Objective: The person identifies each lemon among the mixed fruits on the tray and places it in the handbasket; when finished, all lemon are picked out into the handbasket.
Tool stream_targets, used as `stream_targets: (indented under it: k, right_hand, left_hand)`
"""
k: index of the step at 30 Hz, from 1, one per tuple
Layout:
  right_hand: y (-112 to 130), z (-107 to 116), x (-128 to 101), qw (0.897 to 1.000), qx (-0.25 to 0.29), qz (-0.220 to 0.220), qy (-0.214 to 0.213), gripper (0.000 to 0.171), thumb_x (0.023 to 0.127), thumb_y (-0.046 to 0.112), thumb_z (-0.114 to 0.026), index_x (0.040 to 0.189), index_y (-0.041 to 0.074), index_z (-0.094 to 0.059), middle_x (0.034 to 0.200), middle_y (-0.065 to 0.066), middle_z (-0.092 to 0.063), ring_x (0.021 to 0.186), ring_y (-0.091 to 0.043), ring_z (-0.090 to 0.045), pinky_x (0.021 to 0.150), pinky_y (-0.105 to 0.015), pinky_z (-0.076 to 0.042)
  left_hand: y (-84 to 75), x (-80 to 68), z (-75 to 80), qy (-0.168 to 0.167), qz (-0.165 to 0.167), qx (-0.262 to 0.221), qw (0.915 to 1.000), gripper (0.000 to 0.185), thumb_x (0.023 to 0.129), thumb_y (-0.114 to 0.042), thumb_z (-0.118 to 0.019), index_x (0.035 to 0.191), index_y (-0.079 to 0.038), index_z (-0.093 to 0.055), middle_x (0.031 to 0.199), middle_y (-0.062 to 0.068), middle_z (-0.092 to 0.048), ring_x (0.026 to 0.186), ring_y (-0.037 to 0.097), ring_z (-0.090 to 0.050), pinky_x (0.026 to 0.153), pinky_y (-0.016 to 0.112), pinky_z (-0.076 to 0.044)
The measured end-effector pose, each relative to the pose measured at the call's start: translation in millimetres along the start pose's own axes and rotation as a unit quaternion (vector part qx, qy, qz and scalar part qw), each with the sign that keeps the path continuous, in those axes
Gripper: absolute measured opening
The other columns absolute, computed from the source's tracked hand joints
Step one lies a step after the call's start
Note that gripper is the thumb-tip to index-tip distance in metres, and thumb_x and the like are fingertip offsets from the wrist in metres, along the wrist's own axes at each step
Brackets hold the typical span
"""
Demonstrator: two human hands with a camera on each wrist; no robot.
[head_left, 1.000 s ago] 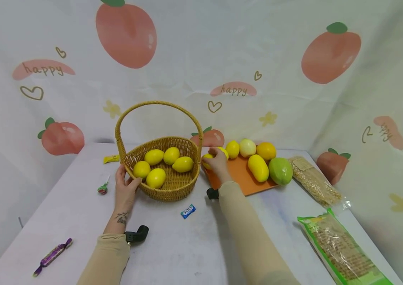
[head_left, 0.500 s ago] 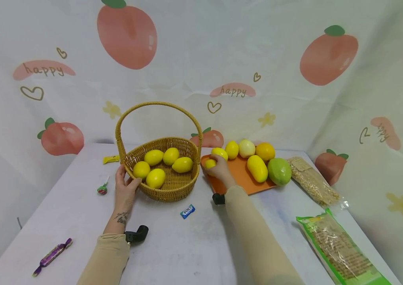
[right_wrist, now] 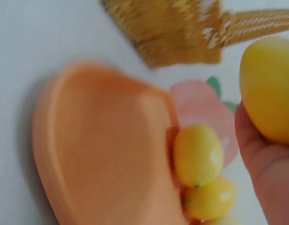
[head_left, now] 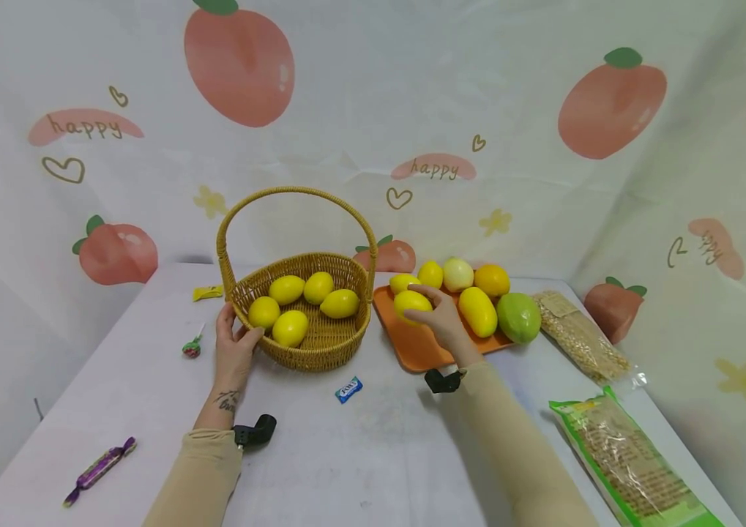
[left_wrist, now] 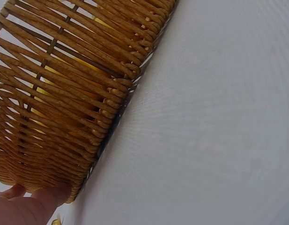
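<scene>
My right hand (head_left: pixel 445 326) grips a lemon (head_left: pixel 410 306) over the left part of an orange tray (head_left: pixel 415 351). At the right edge of the right wrist view, thumb and palm press against that lemon (right_wrist: pixel 270 89), which is clear of the tray there. My left hand (head_left: pixel 233 359) holds the left side of a wicker basket (head_left: pixel 316 360) with a tall arched handle, thumb at the rim. Seen from the left wrist, fingers touch the woven wall (left_wrist: pixel 64 108) low down. Several lemons (head_left: pixel 290 329) lie inside the basket.
Behind the held lemon are two lemons (head_left: pixel 431 274), a pale round fruit (head_left: pixel 458 274) and an orange (head_left: pixel 492 279). A yellow oblong fruit (head_left: pixel 478 312) and a green fruit (head_left: pixel 520 318) sit right of it. Bags (head_left: pixel 636 454), a lollipop (head_left: pixel 192 346) and wrapped candies (head_left: pixel 349 390) lie around.
My right hand has taken the front-left lemon from the tray and drawn it right and up, baring the tray's left corner. The left hand stays at the basket.
</scene>
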State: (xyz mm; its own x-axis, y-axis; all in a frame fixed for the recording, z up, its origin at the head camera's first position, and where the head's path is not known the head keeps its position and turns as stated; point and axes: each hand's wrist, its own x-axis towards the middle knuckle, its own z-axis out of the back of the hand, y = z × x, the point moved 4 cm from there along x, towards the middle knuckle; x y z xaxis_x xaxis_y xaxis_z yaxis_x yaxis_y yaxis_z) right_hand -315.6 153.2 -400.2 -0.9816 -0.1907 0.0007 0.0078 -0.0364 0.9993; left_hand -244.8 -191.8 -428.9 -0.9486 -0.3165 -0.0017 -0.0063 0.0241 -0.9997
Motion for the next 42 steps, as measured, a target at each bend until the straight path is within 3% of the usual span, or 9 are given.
stream_targets:
  k: [3,6,8,11,15,21,30,36,42]
  right_hand:
    - [9,-7,-11,0.996,0.063,0.032,0.059,0.054,0.081,-0.005,-0.059,0.133,-0.004,-0.044,0.128,-0.006,-0.048,0.101,-0.015,-0.05,0.081,-0.022,-0.049]
    - [18,-23,-16,0.985,0.098,0.063,0.129,0.052,0.079,-0.006,-0.058,0.13,-0.004,-0.047,0.122,-0.003,-0.054,0.099,-0.015,-0.053,0.081,-0.024,-0.05]
    - [24,-39,-17,0.977,0.108,0.083,0.166,0.052,0.077,-0.005,-0.06,0.128,-0.004,-0.048,0.123,-0.01,-0.055,0.101,-0.016,-0.053,0.082,-0.026,-0.051]
    - [34,-68,-11,0.969,0.097,0.111,0.196,0.055,0.074,0.0,-0.065,0.126,-0.007,-0.048,0.124,-0.014,-0.055,0.103,-0.018,-0.053,0.083,-0.026,-0.049]
    - [51,-110,3,0.967,0.055,0.124,0.215,0.056,0.073,0.001,-0.066,0.126,-0.007,-0.049,0.124,-0.014,-0.055,0.101,-0.016,-0.052,0.084,-0.026,-0.047]
    - [68,-152,29,0.97,0.001,0.087,0.228,0.05,0.08,-0.002,-0.063,0.128,-0.001,-0.05,0.128,-0.015,-0.052,0.097,-0.015,-0.053,0.084,-0.025,-0.048]
    - [63,-159,55,0.977,-0.069,0.041,0.199,0.051,0.081,0.004,-0.067,0.13,0.004,-0.051,0.128,-0.012,-0.053,0.103,-0.018,-0.053,0.086,-0.024,-0.048]
    - [61,-153,45,0.973,-0.059,0.061,0.217,0.052,0.082,-0.001,-0.064,0.131,-0.002,-0.047,0.134,-0.02,-0.049,0.124,-0.027,-0.046,0.102,-0.03,-0.04]
    - [66,-135,20,0.97,-0.029,0.088,0.226,0.051,0.08,-0.008,-0.061,0.129,-0.006,-0.047,0.133,-0.025,-0.047,0.125,-0.028,-0.046,0.106,-0.03,-0.035]
  left_hand:
    - [-0.2,0.7,-0.4,-0.001,0.0,-0.003,1.0,0.078,0.087,-0.006,-0.049,0.15,-0.018,-0.003,0.156,0.003,-0.006,0.136,0.032,-0.023,0.109,0.044,-0.029]
    - [-0.1,0.8,-0.5,-0.001,0.002,-0.005,1.0,0.079,0.087,-0.005,-0.049,0.15,-0.018,-0.003,0.156,0.003,-0.006,0.136,0.031,-0.024,0.109,0.045,-0.03]
    - [-0.2,0.7,-0.5,-0.002,0.005,-0.005,1.0,0.079,0.087,-0.005,-0.049,0.15,-0.017,-0.003,0.156,0.003,-0.006,0.136,0.032,-0.023,0.109,0.044,-0.029]
    - [-0.8,0.2,-0.4,-0.001,0.006,-0.006,1.0,0.079,0.087,-0.005,-0.049,0.15,-0.017,-0.003,0.156,0.003,-0.006,0.136,0.032,-0.023,0.109,0.045,-0.029]
    - [-0.7,-1.1,0.0,-0.001,0.01,-0.008,0.9999,0.079,0.087,-0.004,-0.049,0.15,-0.018,-0.003,0.156,0.003,-0.005,0.137,0.032,-0.023,0.109,0.044,-0.029]
    - [-0.9,-1.2,0.5,0.0,0.009,-0.011,0.9999,0.078,0.088,-0.007,-0.049,0.15,-0.02,-0.003,0.156,0.0,-0.004,0.137,0.03,-0.022,0.11,0.043,-0.029]
    - [-1.9,-0.7,-0.1,0.003,0.008,-0.008,0.9999,0.078,0.088,-0.006,-0.049,0.15,-0.021,-0.004,0.156,0.0,-0.005,0.137,0.03,-0.023,0.109,0.044,-0.029]
    - [-1.6,0.1,0.3,0.004,0.014,-0.014,0.9998,0.078,0.088,-0.006,-0.049,0.15,-0.021,-0.004,0.156,0.0,-0.006,0.136,0.029,-0.024,0.109,0.043,-0.029]
    - [-1.4,0.4,0.2,0.002,0.013,-0.015,0.9998,0.078,0.087,-0.005,-0.049,0.15,-0.02,-0.005,0.156,0.001,-0.006,0.136,0.03,-0.025,0.109,0.044,-0.03]
